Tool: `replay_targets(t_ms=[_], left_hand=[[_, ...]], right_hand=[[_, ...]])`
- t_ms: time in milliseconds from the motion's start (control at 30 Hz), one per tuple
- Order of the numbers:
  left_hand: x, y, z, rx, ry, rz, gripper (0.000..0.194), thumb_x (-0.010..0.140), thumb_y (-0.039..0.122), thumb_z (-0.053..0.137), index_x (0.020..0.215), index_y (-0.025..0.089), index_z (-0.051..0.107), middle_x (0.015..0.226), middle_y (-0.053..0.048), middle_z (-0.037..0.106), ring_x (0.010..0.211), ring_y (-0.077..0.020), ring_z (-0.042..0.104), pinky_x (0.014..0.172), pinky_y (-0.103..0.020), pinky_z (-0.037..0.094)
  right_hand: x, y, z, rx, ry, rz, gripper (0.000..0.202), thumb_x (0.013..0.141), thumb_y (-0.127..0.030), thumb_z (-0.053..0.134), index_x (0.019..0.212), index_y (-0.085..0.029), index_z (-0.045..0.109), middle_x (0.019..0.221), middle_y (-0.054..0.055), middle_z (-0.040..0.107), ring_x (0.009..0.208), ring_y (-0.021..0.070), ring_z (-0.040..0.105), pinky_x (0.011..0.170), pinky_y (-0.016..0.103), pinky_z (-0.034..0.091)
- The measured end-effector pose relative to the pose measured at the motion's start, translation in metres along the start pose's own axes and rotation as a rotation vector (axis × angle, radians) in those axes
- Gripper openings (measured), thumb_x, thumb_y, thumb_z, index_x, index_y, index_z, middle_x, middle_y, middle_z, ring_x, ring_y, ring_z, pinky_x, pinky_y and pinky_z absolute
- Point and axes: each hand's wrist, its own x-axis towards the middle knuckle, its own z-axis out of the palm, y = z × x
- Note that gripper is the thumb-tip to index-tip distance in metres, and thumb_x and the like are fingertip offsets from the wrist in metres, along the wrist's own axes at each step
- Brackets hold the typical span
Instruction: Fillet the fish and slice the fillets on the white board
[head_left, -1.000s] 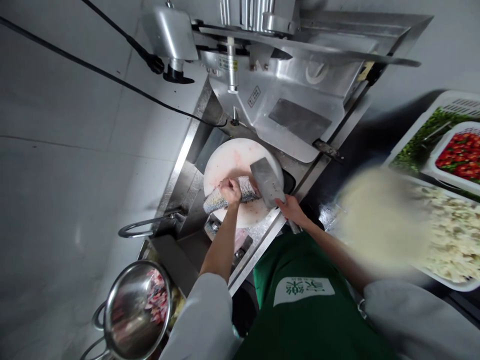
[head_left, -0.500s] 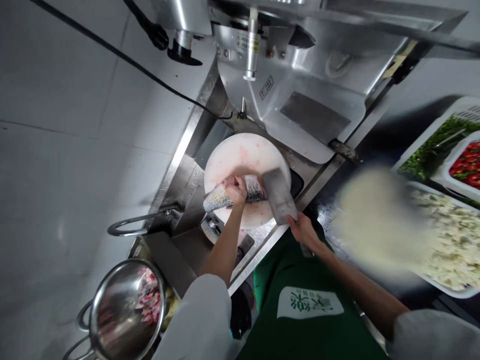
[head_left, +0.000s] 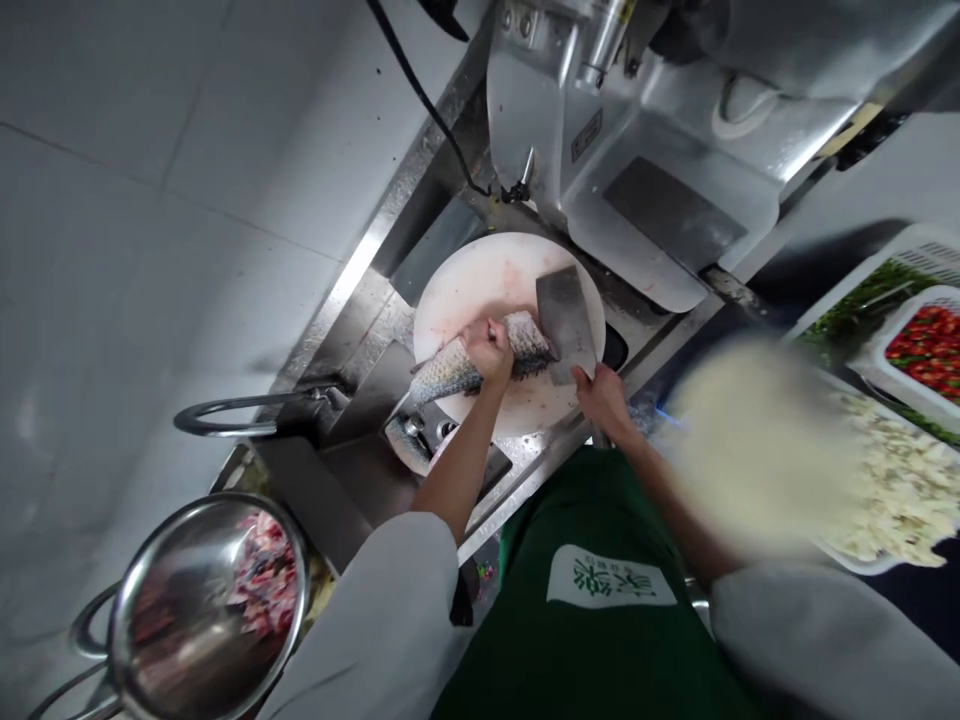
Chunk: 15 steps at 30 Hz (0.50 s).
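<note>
A scaly fish piece [head_left: 444,376] without a visible head lies across a round white cutting board [head_left: 454,295]. My left hand [head_left: 489,350] is closed over the middle of the fish, pressing it against the board. In my right hand [head_left: 604,402] is a cleaver [head_left: 568,318], held by its handle, which the fingers mostly hide. Its broad blade is over the right side of the board, by the cut end of the fish. Whether the edge touches the flesh I cannot tell.
Below the board, more fish [head_left: 409,445] lies in the metal sink. A steel colander-like bowl [head_left: 206,505] with cut pink pieces stands lower left. A metal machine [head_left: 637,160] borders the board's far side. Trays of chopped red peppers [head_left: 930,345] and pale pieces [head_left: 900,480] are at right.
The cleaver has moved up and farther onto the board, beside the fish's cut end. My left hand keeps its hold on the fish. The whole view has shifted and turned slightly.
</note>
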Motion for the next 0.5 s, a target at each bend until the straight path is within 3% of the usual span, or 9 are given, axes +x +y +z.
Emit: replay_targets(t_ms=[67, 167, 300, 367, 500], left_hand=[[0.002, -0.001, 0.000, -0.030, 0.015, 0.026, 0.037, 0.101, 0.019, 0.053, 0.069, 0.026, 0.036, 0.073, -0.003, 0.049, 0.089, -0.0231, 0.054, 0.098, -0.038, 0.040], [0.003, -0.001, 0.001, -0.084, 0.032, 0.038, 0.037, 0.100, 0.022, 0.054, 0.068, 0.026, 0.036, 0.071, -0.003, 0.050, 0.088, -0.0238, 0.055, 0.099, -0.039, 0.041], [0.001, -0.003, 0.004, -0.136, 0.040, 0.039, 0.039, 0.099, 0.023, 0.056, 0.067, 0.026, 0.035, 0.072, -0.003, 0.052, 0.089, -0.0247, 0.057, 0.100, -0.042, 0.041], [0.000, -0.006, 0.007, -0.156, 0.038, 0.066, 0.040, 0.100, 0.023, 0.056, 0.066, 0.026, 0.034, 0.073, -0.003, 0.053, 0.089, -0.0247, 0.057, 0.101, -0.043, 0.041], [-0.001, -0.012, 0.010, -0.187, 0.062, 0.106, 0.041, 0.101, 0.024, 0.054, 0.067, 0.027, 0.033, 0.073, -0.003, 0.052, 0.091, -0.0252, 0.057, 0.100, -0.043, 0.041]], right_hand=[[0.007, -0.005, 0.000, -0.001, 0.042, -0.002, 0.037, 0.107, -0.039, 0.049, 0.117, -0.010, 0.069, 0.110, 0.023, 0.078, 0.113, 0.0339, 0.073, 0.090, 0.034, 0.051], [-0.009, 0.016, -0.006, -0.037, 0.058, -0.028, 0.031, 0.104, -0.038, 0.055, 0.110, -0.013, 0.071, 0.102, 0.018, 0.079, 0.108, 0.0318, 0.073, 0.088, 0.032, 0.052], [-0.034, 0.041, -0.021, 0.007, -0.076, 0.003, 0.026, 0.102, -0.037, 0.059, 0.098, -0.014, 0.070, 0.074, 0.010, 0.074, 0.081, 0.0271, 0.075, 0.071, 0.029, 0.052], [-0.027, 0.031, -0.027, 0.049, -0.106, 0.005, 0.025, 0.102, -0.037, 0.059, 0.097, -0.015, 0.070, 0.065, 0.008, 0.069, 0.067, 0.0246, 0.072, 0.064, 0.029, 0.050], [0.010, -0.004, -0.027, 0.039, -0.023, -0.058, 0.020, 0.099, -0.037, 0.063, 0.093, -0.019, 0.070, 0.064, 0.011, 0.068, 0.062, 0.0262, 0.069, 0.063, 0.033, 0.050]])
